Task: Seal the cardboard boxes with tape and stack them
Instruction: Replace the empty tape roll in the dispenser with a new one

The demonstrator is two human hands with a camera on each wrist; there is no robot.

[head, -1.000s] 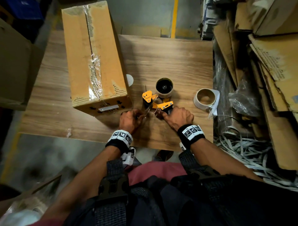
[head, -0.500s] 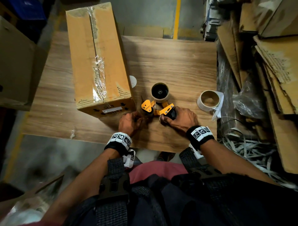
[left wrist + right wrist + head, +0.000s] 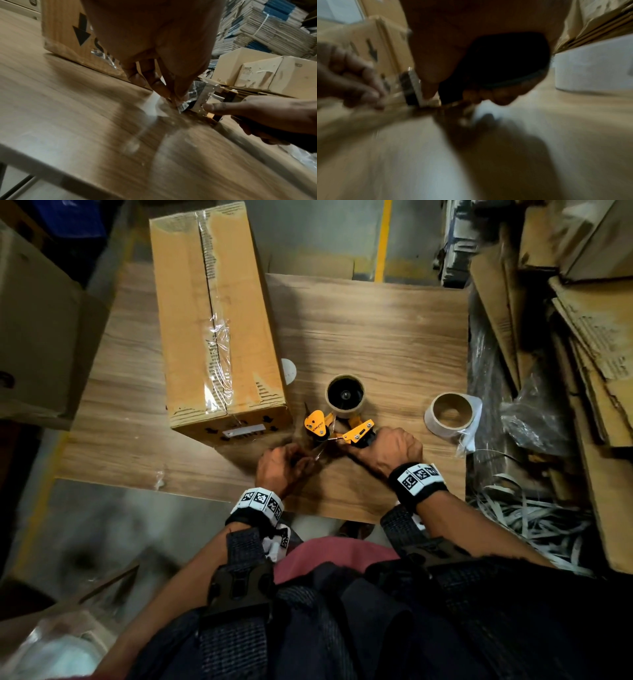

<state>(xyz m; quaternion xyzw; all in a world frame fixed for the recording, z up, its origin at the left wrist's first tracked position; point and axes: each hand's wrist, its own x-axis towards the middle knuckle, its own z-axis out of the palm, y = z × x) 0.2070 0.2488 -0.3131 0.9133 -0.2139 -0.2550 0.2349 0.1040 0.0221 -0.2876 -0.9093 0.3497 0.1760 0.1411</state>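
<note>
A long cardboard box point(image 3: 219, 323) with clear tape along its top seam lies on the left half of the wooden table point(image 3: 376, 337). An orange tape dispenser point(image 3: 337, 424) with its roll stands near the table's front edge. My right hand point(image 3: 387, 450) grips the dispenser's black handle point(image 3: 508, 59), its thumb pressed on the metal plate point(image 3: 207, 100). My left hand point(image 3: 284, 465) pinches the loose end of clear tape point(image 3: 185, 102) at the dispenser's mouth, fingertips down at the tabletop, just in front of the box's near end point(image 3: 68, 40).
A near-spent tape roll core point(image 3: 450, 414) sits at the table's right edge. Flattened cardboard point(image 3: 582, 337) and plastic strapping point(image 3: 531, 518) pile up on the right. Another box point(image 3: 37, 337) stands on the left. Stacked cartons point(image 3: 267, 73) show behind the table.
The dispenser has slid a little towards the table's front edge. Both hands have stayed on it, and the left hand has drawn slightly left with the tape end.
</note>
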